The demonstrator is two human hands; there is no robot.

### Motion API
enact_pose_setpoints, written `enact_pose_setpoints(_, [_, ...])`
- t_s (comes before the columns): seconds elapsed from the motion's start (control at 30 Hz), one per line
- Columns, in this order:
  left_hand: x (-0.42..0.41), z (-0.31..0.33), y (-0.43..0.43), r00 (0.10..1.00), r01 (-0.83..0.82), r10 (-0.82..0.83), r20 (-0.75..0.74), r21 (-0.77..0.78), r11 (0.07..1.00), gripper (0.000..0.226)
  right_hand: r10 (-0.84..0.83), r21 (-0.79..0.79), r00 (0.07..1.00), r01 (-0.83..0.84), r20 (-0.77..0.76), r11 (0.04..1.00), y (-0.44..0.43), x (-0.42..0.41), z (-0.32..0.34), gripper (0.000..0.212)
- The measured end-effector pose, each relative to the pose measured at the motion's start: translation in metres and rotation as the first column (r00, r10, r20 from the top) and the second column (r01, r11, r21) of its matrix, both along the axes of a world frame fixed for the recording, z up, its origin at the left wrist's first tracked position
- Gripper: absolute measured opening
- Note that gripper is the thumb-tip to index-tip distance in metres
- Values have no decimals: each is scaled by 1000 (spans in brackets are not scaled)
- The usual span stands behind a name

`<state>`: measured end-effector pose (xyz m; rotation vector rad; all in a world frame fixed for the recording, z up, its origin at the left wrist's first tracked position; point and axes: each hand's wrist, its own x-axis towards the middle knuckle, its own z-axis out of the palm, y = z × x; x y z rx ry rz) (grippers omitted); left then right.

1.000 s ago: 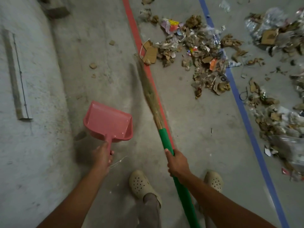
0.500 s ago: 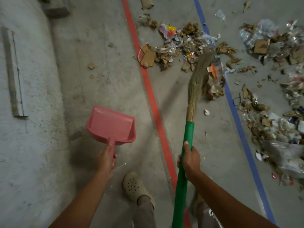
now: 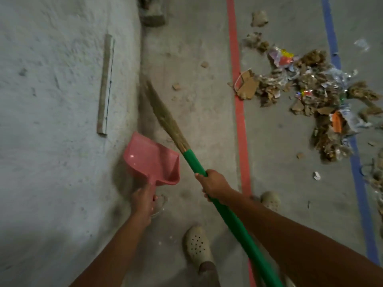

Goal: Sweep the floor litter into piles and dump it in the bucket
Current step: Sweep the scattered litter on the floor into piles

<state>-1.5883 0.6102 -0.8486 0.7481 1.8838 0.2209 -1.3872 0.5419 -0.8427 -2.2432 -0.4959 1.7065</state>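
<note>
**Sweeping stage, gathering strokes.** The right hand was closed fully round the green shaft of the broom, whose bristles reached the left edge of the floor, at the foot of the wall. The left hand gripped the stem of the empty pink dustpan, just left of the shaft. The litter pile lay right of the red line, and stray scraps lay left of it. No bucket was in view. The next move probably called for a low rightward stroke, carrying the scraps toward the pile.
</note>
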Motion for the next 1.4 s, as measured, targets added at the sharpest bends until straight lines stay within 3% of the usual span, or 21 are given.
enact_pose_setpoints(0.07, [-5,-8,8,1000,-25,25,-13,-7,1000,45,119,-55,992,-121,-36,991,28,-2,-16,37])
enact_pose_setpoints(0.13, [-6,-14,16,999,-51,51,-12,-19,999,39,88,-105,992,-97,-87,990,48,3,-37,32])
enact_pose_setpoints(0.2, [-1,-19,25,999,-34,34,-33,3,999,38,-101,-152,989,84,-105,985,57,15,-59,32])
enact_pose_setpoints(0.3, [18,-21,35,1000,12,-12,-21,-14,1000,41,-440,-161,897,428,-47,889,50,40,-77,36])
enact_pose_setpoints(0.47, [66,-25,52,998,25,-23,63,-31,999,43,-607,-48,778,621,163,783,29,79,-75,39])
enact_pose_setpoints(0.57, [100,-30,59,996,49,-49,71,-2,999,44,-586,72,786,584,197,808,20,93,-67,33])
enact_pose_setpoints(0.67, [129,-34,63,997,64,-64,36,-11,998,52,-399,123,892,381,211,916,21,106,-62,32])
enact_pose_setpoints(0.77, [152,-40,65,997,82,-82,3,-13,997,56,-213,21,973,212,89,977,38,132,-66,33])
enact_pose_setpoints(0.87, [174,-42,68,993,121,-121,18,-10,993,55,-281,-116,959,274,-46,955,45,165,-81,40])
enact_pose_setpoints(0.97, [204,-41,70,982,188,-187,28,-4,982,54,-554,-141,832,544,-38,827,25,208,-100,39])
enact_pose_setpoints(1.13, [275,-43,75,951,306,-306,54,7,952,42,-896,-139,428,901,118,412,-34,286,-108,44])
enact_pose_setpoints(1.23, [325,-41,74,927,366,-365,83,6,931,43,-972,-35,173,985,158,169,-71,328,-93,43])
enact_pose_setpoints(1.4, [403,-31,60,885,453,-453,103,27,891,43,-981,140,-70,989,182,-45,-127,368,-52,39])
